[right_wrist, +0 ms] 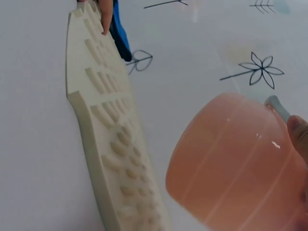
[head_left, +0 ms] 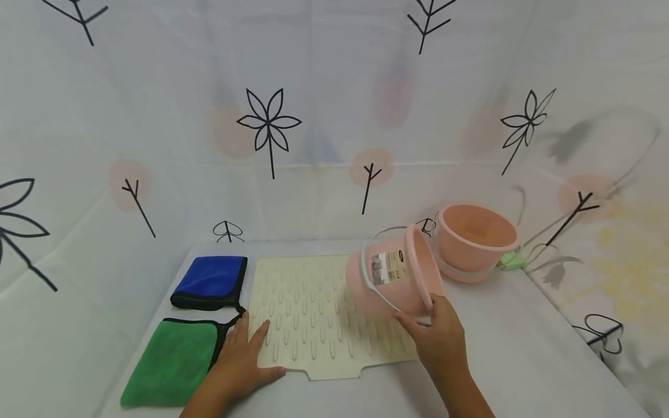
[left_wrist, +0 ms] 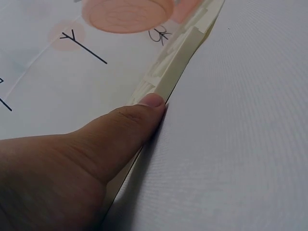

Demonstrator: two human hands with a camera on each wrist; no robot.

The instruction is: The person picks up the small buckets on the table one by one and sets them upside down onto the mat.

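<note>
My right hand (head_left: 444,339) grips a small pink bucket (head_left: 399,299) by its rim and the grey handle. The bucket is tilted on its side over the right part of a cream washboard (head_left: 298,325), its mouth turned right; a paper label shows on its side. In the right wrist view, the bucket's base (right_wrist: 207,159) is beside the ridged board, with my thumb at the handle end. My left hand (head_left: 237,360) rests with spread fingers on the washboard's front left corner. Its thumb (left_wrist: 120,125) lies along the board's front edge in the left wrist view.
A second pink bucket (head_left: 478,232) stands upright at the back right, next to a small green object (head_left: 512,261). To the left lie a folded blue cloth (head_left: 209,278) and a green cloth (head_left: 172,360), both black-edged. A printed white curtain (head_left: 324,116) hangs behind the white table.
</note>
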